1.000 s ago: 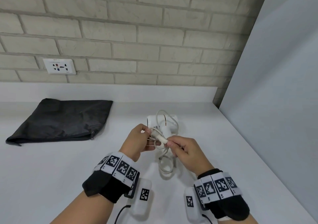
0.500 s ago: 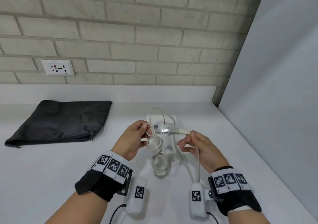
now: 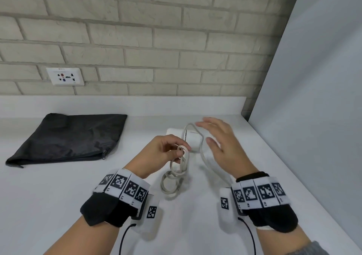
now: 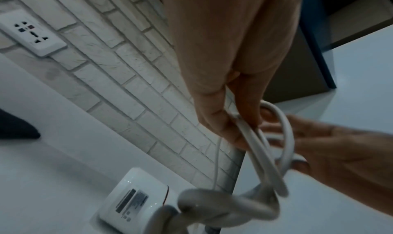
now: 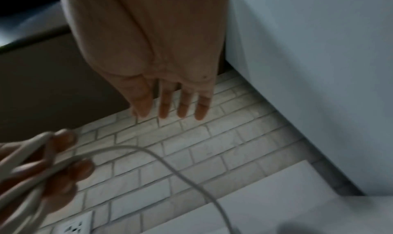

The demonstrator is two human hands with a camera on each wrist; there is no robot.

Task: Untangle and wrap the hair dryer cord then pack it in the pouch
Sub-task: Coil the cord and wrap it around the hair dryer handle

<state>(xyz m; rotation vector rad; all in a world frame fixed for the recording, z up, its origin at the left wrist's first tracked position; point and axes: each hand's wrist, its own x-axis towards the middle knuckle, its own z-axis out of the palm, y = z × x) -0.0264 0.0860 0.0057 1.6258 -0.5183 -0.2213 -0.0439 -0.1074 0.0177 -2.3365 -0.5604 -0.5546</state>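
Head view: at frame centre the left hand (image 3: pixel 162 150) pinches a loop of thin white rubbery cord (image 3: pixel 177 178) above the white tabletop (image 3: pixel 58 196); the right hand (image 3: pixel 221 147) hovers with fingers spread, holding nothing. The boxy white plastic hair dryer (image 3: pixel 193 139) lies behind, and the flat black fabric pouch (image 3: pixel 68 137) sits centre-left.

Left wrist view: only here does a knot show, at bottom centre; pulling would likely tighten it.

Right wrist view: straight fingers (image 5: pixel 182 103), nothing held.

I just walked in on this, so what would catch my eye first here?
The left hand pinching a tangled white cord above the middle of the white counter, with the right hand open beside it. Behind them lies the white hair dryer, and a black pouch lies flat at the far left.
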